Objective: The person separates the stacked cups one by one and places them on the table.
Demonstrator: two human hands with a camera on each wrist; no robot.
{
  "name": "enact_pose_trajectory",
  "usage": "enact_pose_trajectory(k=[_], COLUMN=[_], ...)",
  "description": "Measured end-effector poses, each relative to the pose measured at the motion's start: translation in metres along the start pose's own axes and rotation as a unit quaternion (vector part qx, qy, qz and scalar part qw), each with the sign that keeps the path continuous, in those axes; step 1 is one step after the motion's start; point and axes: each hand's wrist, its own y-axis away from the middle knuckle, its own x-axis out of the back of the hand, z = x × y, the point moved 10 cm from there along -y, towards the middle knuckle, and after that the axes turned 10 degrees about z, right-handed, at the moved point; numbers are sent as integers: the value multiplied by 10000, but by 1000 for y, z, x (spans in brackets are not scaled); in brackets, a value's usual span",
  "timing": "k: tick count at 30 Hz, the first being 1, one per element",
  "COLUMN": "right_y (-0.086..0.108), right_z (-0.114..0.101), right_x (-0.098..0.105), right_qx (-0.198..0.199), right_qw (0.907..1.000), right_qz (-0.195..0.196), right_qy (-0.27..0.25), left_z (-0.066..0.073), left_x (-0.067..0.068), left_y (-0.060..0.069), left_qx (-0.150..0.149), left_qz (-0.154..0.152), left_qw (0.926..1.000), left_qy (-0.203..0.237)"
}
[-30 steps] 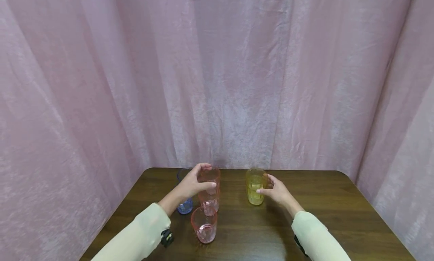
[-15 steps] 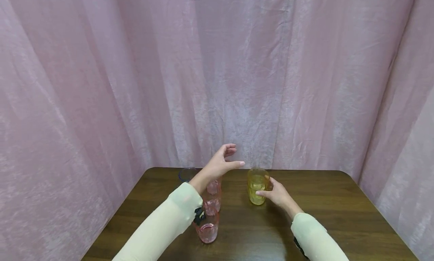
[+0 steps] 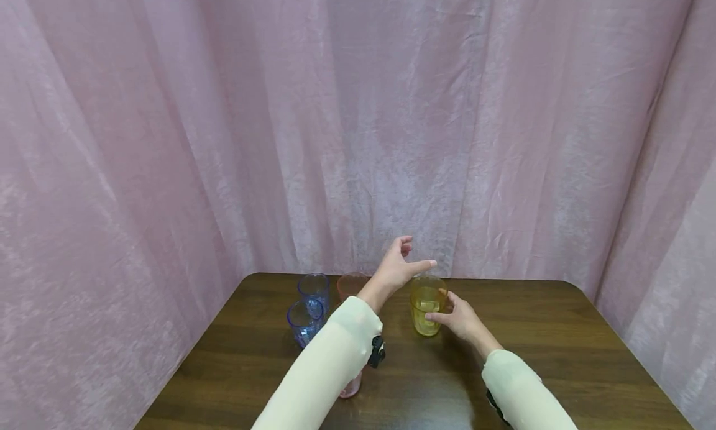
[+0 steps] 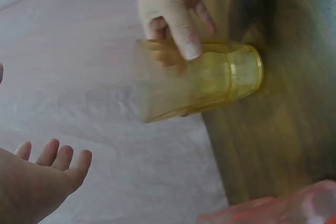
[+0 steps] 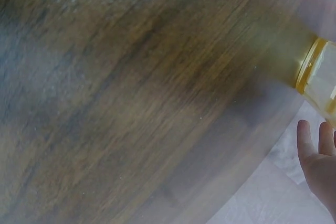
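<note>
A translucent yellow tumbler stands upright on the table, right of the middle. My right hand grips its right side, thumb across the front and fingers behind. In the left wrist view the tumbler shows a band near its base; I cannot tell whether a second one is nested inside. My left hand is in the air just left of and above the tumbler's rim, thumb and fingers spread, holding nothing. The right wrist view catches only the tumbler's base and some fingers of the right hand.
Two blue tumblers stand at the left of the wooden table. Pink tumblers stand beside them, partly hidden by the left sleeve. A pink curtain hangs behind the table.
My left hand has moved right and up, away from the pink tumblers and over towards the yellow one. The right hand and the yellow tumbler have hardly moved.
</note>
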Motion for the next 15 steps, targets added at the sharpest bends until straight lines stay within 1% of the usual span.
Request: enact_pose_trajectory(k=[3, 7, 11, 15], right_y=[0, 0, 0, 0], right_z=[2, 4, 5, 3], right_x=[-1, -4, -5, -5], right_qx=[-45, -101, -101, -77], right_qw=[10000, 9999, 9999, 9999], right_qz=[-7, -42, -28, 39], right_qy=[-49, -82, -100, -135], left_z=[-13, -33, -49, -62], left_x=[-5, -9, -9, -9], left_y=[2, 5, 8, 12], left_qx=[136, 282, 355, 450], left_qz=[179, 354, 552, 736], left_qw=[9997, 9987, 9974, 9956], left_qy=[-110, -214, -309, -360])
